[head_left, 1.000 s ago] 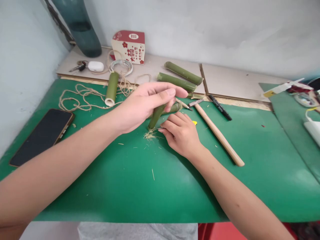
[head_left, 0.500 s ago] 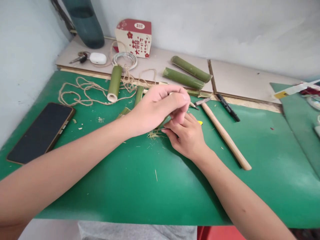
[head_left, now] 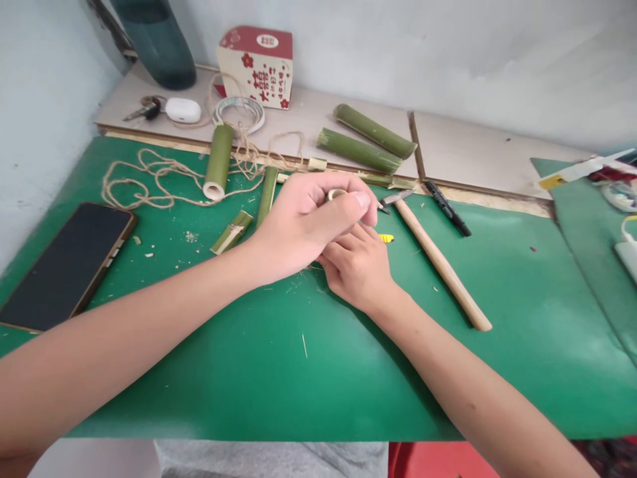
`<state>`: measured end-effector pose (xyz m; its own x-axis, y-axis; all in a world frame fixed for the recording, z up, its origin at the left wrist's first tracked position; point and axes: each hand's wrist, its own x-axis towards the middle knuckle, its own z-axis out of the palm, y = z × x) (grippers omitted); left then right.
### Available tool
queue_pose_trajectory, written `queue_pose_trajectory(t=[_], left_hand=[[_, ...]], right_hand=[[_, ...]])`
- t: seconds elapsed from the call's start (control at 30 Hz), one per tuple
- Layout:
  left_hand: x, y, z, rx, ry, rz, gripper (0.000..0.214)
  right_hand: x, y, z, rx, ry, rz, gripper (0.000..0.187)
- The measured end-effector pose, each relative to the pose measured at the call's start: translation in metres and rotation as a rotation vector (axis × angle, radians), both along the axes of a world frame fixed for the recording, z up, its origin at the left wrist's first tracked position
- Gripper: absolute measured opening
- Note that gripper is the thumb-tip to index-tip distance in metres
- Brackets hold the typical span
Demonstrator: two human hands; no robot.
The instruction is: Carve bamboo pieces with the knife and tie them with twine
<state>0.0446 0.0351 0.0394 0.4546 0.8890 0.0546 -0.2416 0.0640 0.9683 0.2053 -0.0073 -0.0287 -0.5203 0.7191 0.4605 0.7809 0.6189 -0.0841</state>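
1. Left of the hammer (head_left: pixel 442 265), a bamboo tube (head_left: pixel 336 193) is being held by the curled left hand (head_left: pixel 304 232)
2. A yellow-ended tool (head_left: pixel 387 238) is apparently being gripped by the closed right hand (head_left: pixel 359 271)
3. Scraping is seemingly being done, steady bracing being needed

Below the smooth green tabletop (head_left: pixel 239 372) shows creased light-grey cloth clothing (head_left: pixel 271 459), while above the tabletop the left hand (head_left: pixel 323 219) and right hand (head_left: pixel 358 269) are bare, the right forearm (head_left: pixel 438 355) bearing a small round mole (head_left: pixel 472 405).
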Motion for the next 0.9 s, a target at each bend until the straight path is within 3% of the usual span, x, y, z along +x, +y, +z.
queue_pose_trajectory(t=[0.2, 0.47, 0.9], left_hand=[[0.000, 0.003, 0.000, 0.017, -0.044, 0.020, 0.021], [-0.002, 0.011, 0.000, -0.121, -0.110, 0.023, 0.027], [-0.004, 0.007, -0.001, -0.063, -0.046, -0.059, 0.022]], right_hand=[[0.003, 0.000, 0.005, -0.039, -0.022, 0.021, 0.022], [0.003, 0.003, 0.008, -0.044, 0.028, 0.038, 0.027], [0.001, 0.010, 0.003, -0.071, 0.011, 0.073, 0.016]])
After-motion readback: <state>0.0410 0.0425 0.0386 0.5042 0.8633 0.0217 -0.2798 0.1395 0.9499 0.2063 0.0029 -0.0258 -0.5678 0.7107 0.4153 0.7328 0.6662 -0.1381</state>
